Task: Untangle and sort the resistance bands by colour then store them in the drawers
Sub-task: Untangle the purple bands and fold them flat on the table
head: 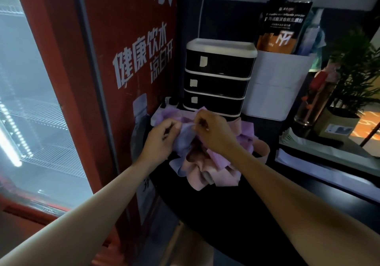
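Where hands [164, 134] pinch, bands [205, 169] indistinct.

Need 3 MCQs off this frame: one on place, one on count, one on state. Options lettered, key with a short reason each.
1. Where does the drawer unit stand relative to the tangle of bands?
A. behind it
B. in front of it
C. under it

2. How many drawers does the unit show?
A. two
B. four
C. six

3. What are the hands doing?
A. both hang idle
B. both pinch a band
C. one pulls a drawer open

Key: 1 A, the unit stands past the pile, toward the wall. 2 B, four dark fronts are stacked. 3 B, left hand and right hand each have a grip on a lilac band atop the pile.
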The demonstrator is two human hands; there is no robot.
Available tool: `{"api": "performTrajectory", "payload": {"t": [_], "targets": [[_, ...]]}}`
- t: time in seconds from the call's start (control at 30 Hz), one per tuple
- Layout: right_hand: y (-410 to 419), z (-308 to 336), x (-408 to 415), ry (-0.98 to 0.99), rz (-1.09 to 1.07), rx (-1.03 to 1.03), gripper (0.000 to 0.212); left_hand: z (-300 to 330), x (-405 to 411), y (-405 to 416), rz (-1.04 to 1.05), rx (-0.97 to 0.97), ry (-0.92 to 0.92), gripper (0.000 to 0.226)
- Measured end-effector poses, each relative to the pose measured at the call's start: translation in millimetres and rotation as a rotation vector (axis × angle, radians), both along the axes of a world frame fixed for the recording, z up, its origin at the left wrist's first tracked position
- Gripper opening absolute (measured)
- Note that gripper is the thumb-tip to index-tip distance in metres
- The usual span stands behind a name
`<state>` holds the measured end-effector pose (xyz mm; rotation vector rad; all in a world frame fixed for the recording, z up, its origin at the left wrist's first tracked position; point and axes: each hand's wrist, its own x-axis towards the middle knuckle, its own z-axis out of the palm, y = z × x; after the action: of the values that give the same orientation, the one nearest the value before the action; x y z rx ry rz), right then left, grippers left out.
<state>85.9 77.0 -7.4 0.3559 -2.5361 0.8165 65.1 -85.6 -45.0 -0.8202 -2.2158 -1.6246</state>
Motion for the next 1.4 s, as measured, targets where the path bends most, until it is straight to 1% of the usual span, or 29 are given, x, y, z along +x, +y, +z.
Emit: {"api": "performTrajectory", "payload": {"t": [0.1,0.2,0.27,0.37,0.4,0.47,0.5,0.53,0.57,0.6,0.7,0.77,0.9,1.0,1.07,1.17,1.2,1.23,1.27,1.3,1.33,1.37,1.4], "targets": [[13,16,-5,0.059,-0.089,-0.167,0.010,8,-5,9,0.007,0.067,-0.084,0.025],[31,32,-7,0.137,-0.167,-0.276,0.011,8,-10,21,0.001,0.057,-0.103,0.029],[42,41,-9,0.164,-0.201,-0.319,0.013,6,-13,27,-0.016,0.061,-0.100,0.022],[57,51,-8,0.209,-0.244,-0.347,0.015,2,-19,38,0.051,0.058,-0.082,0.015],[62,54,-7,0.244,-0.249,-0.356,0.015,1,-20,41,0.069,0.043,-0.070,0.017],[71,59,-3,0.319,-0.270,-0.361,0.012,5,-22,46,0.074,0.068,-0.129,0.034],[76,62,-1,0.347,-0.280,-0.366,0.011,7,-24,48,0.079,0.051,-0.148,0.039],[80,66,1,0.371,-0.285,-0.381,0.011,10,-25,51,0.103,-0.025,-0.120,0.038],[84,69,3,0.395,-0.287,-0.404,0.012,14,-25,53,0.152,-0.127,-0.077,0.033],[89,73,4,0.419,-0.294,-0.424,0.013,17,-26,56,0.184,-0.187,-0.042,0.027],[100,85,9,0.439,-0.332,-0.467,0.008,22,-24,66,0.215,-0.202,-0.037,0.013],[106,91,13,0.433,-0.347,-0.493,0.006,26,-22,75,0.227,-0.216,-0.065,0.014],[116,94,22,0.401,-0.366,-0.503,0.007,37,-13,92,0.111,-0.217,-0.060,0.019],[124,95,30,0.413,-0.382,-0.487,0.007,43,-3,107,0.036,-0.152,-0.036,0.010],[130,98,36,0.424,-0.398,-0.475,0.004,48,6,117,-0.049,-0.108,-0.014,0.017],[137,106,43,0.458,-0.424,-0.492,0.005,53,17,128,-0.193,-0.168,-0.083,0.016],[139,109,45,0.468,-0.426,-0.508,0.005,53,18,131,-0.204,-0.206,-0.067,0.023],[142,111,47,0.472,-0.433,-0.518,0.005,51,18,135,-0.196,-0.239,-0.018,0.023],[145,112,49,0.475,-0.445,-0.521,0.005,50,17,139,-0.179,-0.241,0.036,0.011],[149,112,51,0.479,-0.460,-0.518,0.006,52,18,143,-0.160,-0.221,0.070,0.008],[153,111,54,0.485,-0.478,-0.511,0.007,53,18,146,-0.128,-0.201,0.084,0.020],[159,110,57,0.490,-0.501,-0.503,0.009,56,18,149,-0.128,-0.176,0.070,0.026],[164,109,60,0.486,-0.525,-0.496,0.009,60,18,151,-0.160,-0.143,0.027,0.026]]}}
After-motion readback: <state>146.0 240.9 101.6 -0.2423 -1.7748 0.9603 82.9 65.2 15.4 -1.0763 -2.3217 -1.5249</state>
